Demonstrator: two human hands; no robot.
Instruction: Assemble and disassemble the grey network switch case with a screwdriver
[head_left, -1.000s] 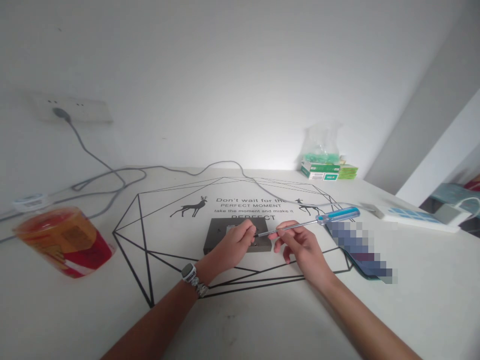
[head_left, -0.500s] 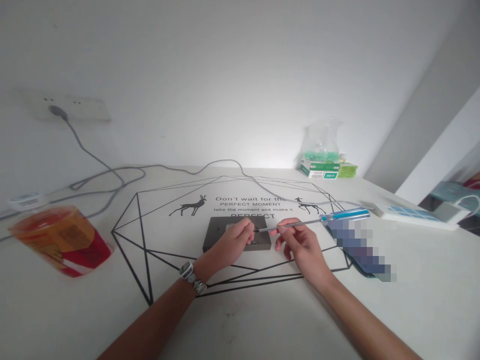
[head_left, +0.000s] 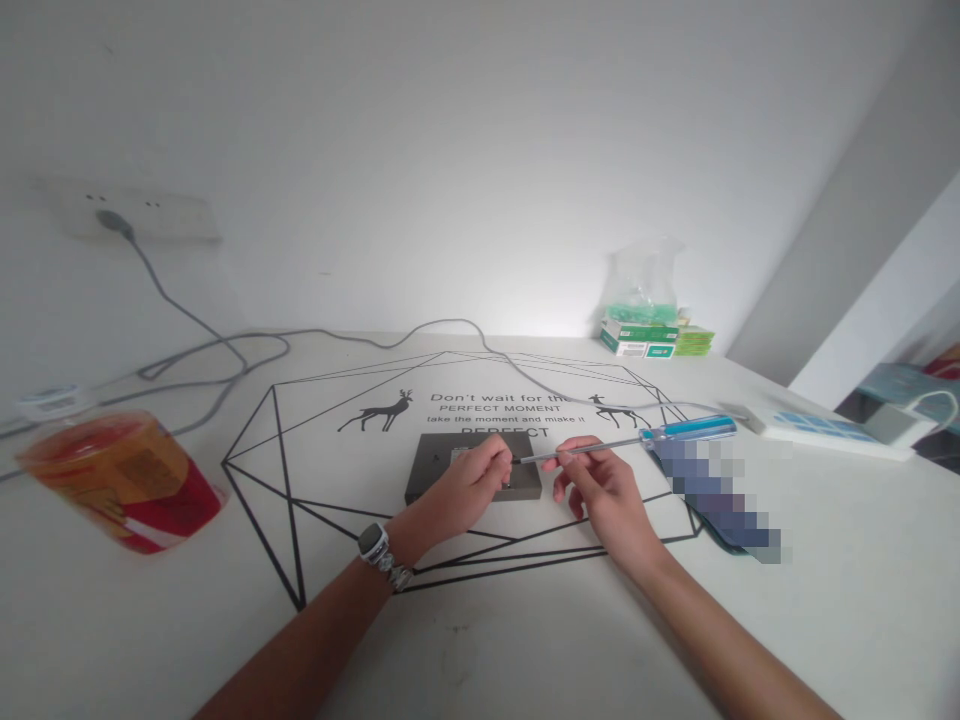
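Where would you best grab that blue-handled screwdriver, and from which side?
Probably by its handle, coming from the right. The screwdriver points crosswise, with that thick, blue handle sticking out rightward and no hand on it. The right hand already pinches the much thinner shaft, whose other end reaches the left hand.

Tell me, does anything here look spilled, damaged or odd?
No spill shows. Oddly, the right hand holds the screwdriver by its shaft, though the handle is the usual grip. A faint smudge also marks the white table, on its near side.
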